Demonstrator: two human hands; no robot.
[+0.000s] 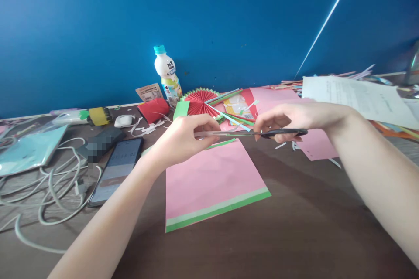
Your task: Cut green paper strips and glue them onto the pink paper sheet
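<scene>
My right hand grips scissors with a black handle, their thin blades pointing left, level above the desk. My left hand is closed in a pinch on a thin pale strip, seen nearly edge-on. The blades reach toward this strip; whether they touch it I cannot tell. Below both hands a pink sheet of paper lies flat, with a green and pale green band along its near edge. Another green strip runs along its far edge, partly hidden by my left hand.
A red pleated paper rosette and a drink bottle stand near the blue wall. At left lie a phone, white cables and a light blue packet. Paper scraps and a printed sheet lie at right.
</scene>
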